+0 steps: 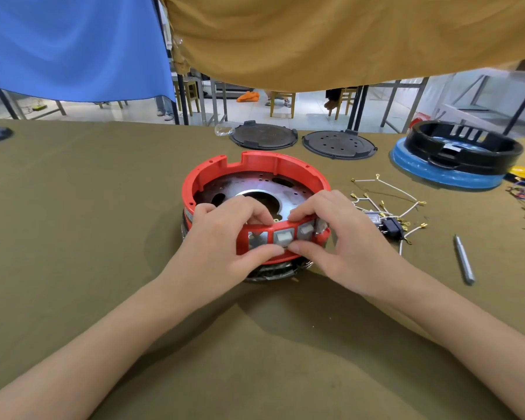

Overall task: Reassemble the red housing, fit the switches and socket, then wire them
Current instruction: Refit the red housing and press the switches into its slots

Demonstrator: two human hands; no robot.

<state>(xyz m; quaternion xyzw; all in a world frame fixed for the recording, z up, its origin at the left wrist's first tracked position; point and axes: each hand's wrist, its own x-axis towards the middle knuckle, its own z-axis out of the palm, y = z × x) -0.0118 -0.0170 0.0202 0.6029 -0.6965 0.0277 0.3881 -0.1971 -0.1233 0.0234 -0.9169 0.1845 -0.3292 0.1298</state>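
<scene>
Two black discs (300, 140) behind red housing (255, 168), loose wires (388, 201) right

left hand (225, 237): fingers curled, thumb pinching | right hand (340, 237): fingers curled, thumb pinching; forearms converge

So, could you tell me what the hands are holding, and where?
Both the left hand and right hand pinch the red housing at its near wall, beside the white switch.
</scene>
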